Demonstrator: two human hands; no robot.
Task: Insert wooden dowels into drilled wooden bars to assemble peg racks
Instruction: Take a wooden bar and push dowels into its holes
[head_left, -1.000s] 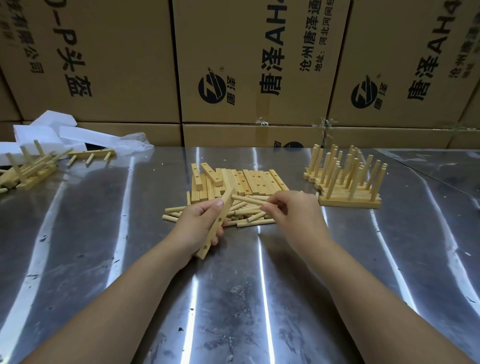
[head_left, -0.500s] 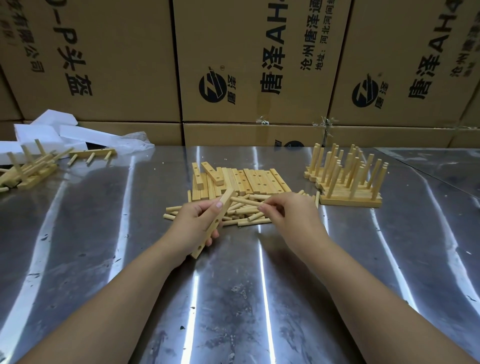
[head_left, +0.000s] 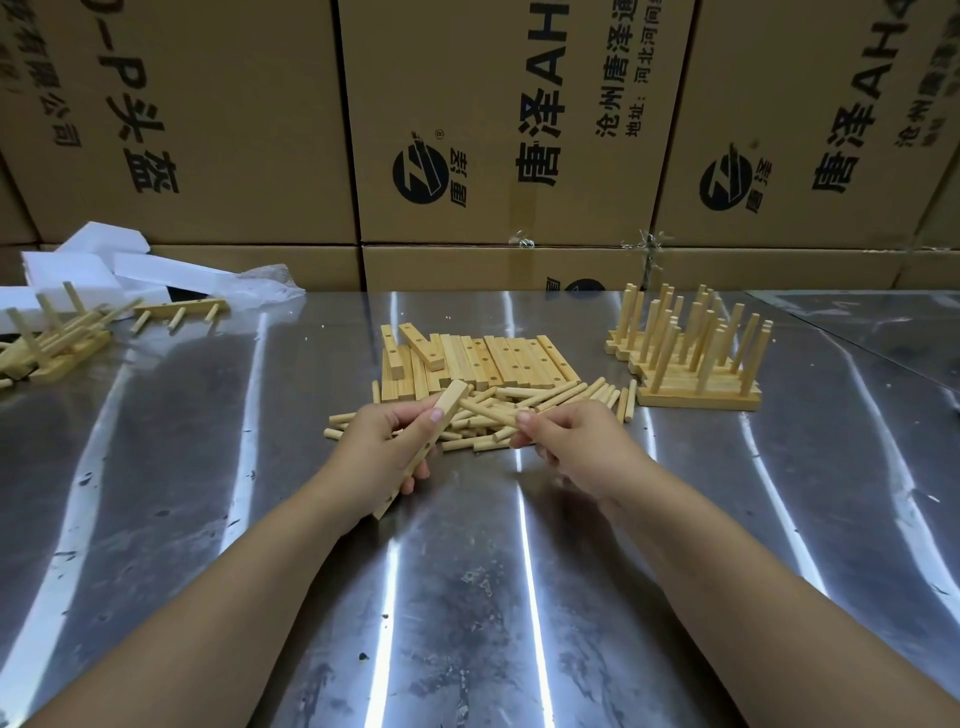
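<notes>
While the drilled bar sits clasped in our left grip, its long axis slants from low and near us up and away to the right. The holed face we can see looks toward our right grip. Two holes show on that face below the left thumb; any hole higher up is hidden from us.

Our right grip pinches a single dowel by its near end, between thumb and fingertips. The dowel lies just right of the bar, its long axis crossing the bar's and its free tip aimed left at the bar's upper stretch. Tip and bar look close; we cannot tell whether they touch.

We judge that no peg is seated in this bar yet. The coming move asks the right grip to bring the tip square to a hole while the left braces the bar.

Just beyond both grips the loose dowels lie heaped on the table, with the stacked bars behind them. Finished racks stand beyond the right grip. Well left of the left grip lie more racks beside white foam blocks, and printed cartons rise at the back.
</notes>
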